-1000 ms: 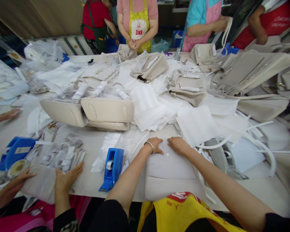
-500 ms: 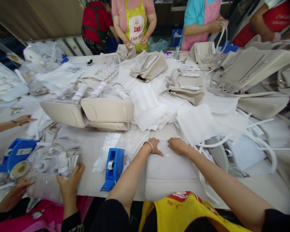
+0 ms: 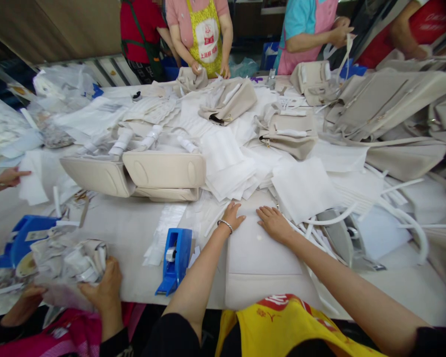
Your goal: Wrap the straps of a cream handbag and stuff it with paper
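A pale beige handbag (image 3: 263, 263) lies flat on the table in front of me, its near end close to my yellow apron. My left hand (image 3: 233, 216) rests at its far left edge, fingers stretched out, a twisted silver bracelet on the wrist. Across from it, my right hand (image 3: 275, 223) lies flat on the far right part of the bag with its fingers spread. Neither hand grips anything. Just beyond my fingertips are loose white sheets (image 3: 301, 188).
A blue tape dispenser (image 3: 174, 260) stands left of my left arm. Wrapped beige bags (image 3: 165, 171) sit behind it. At the left, a co-worker's hands (image 3: 106, 290) hold a plastic-covered bag. More bags (image 3: 390, 106) pile up at right, near white straps (image 3: 405, 228). Other people stand across the table.
Both my hands have shifted slightly farther up the bag, and the right hand's fingers have flattened out. At left, a co-worker's wrapped bag has tilted and another hand has drawn back with white sheets.
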A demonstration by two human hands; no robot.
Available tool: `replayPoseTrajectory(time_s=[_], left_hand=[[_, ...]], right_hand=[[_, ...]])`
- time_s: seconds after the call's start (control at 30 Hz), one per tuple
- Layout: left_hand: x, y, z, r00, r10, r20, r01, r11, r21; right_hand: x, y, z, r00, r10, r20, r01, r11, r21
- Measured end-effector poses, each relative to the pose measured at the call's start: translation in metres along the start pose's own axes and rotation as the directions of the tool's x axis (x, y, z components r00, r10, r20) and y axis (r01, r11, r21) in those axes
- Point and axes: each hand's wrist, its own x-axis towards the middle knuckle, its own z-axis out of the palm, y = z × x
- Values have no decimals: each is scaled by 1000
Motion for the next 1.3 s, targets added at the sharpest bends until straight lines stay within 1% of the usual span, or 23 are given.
replayPoseTrajectory(time_s=[0.07,0.13,0.17,0.23,0.27,0.33,0.4,0.57,0.63,0.7,0.77,0.83,0.93,0.97,1.03,1.1,1.2,1.27,1.3], left_hand=[[-5,0,1,996,81,-35,-78,995,64],[-9,1,0,978,192,-86,-179,974,135],[-10,2,0,965,246,-87,-231,960,160],[-8,3,0,950,312,-16,-305,938,164],[-6,4,0,948,315,39,-317,937,148],[-1,4,2,948,284,146,-300,947,110],[3,2,4,948,244,206,-267,959,94],[6,0,5,952,204,229,-230,969,90],[10,0,4,957,170,235,-192,979,72],[16,2,-1,954,131,269,-152,987,59],[21,5,-8,933,92,347,-119,991,56],[25,8,-16,897,68,436,-101,994,53],[24,10,-25,855,67,514,-97,995,32],[23,10,-27,849,73,524,-97,995,19],[22,8,-28,851,65,521,-79,997,5],[21,6,-29,859,25,512,-38,999,15],[21,4,-28,856,-45,515,27,999,42],[23,2,-26,859,-48,510,31,999,42],[24,0,-24,869,-44,493,30,999,35]], right_hand=[[0,0,5,999,-11,-35,10,1000,-28],[1,0,7,999,-40,-20,39,999,-19],[2,0,6,999,-53,2,53,999,-4],[4,0,3,996,-63,60,61,997,35],[4,0,2,995,-55,86,51,997,50],[5,-1,-2,991,-37,130,28,997,67],[6,-2,-6,986,-13,165,2,997,72],[11,-7,-14,966,91,242,-110,992,66],[16,-9,-19,958,128,257,-151,986,71],[21,-10,-25,949,145,281,-179,979,97],[26,-10,-34,940,151,306,-196,973,122],[29,-9,-44,927,148,345,-203,971,128],[32,-6,-58,882,120,455,-202,970,137],[33,-4,-61,862,104,496,-201,969,146],[36,-1,-64,830,72,553,-195,967,166],[41,2,-62,800,51,597,-194,965,177],[48,5,-57,752,42,657,-188,970,154],[51,5,-55,742,39,669,-165,978,125],[52,4,-54,751,35,660,-152,981,120]])
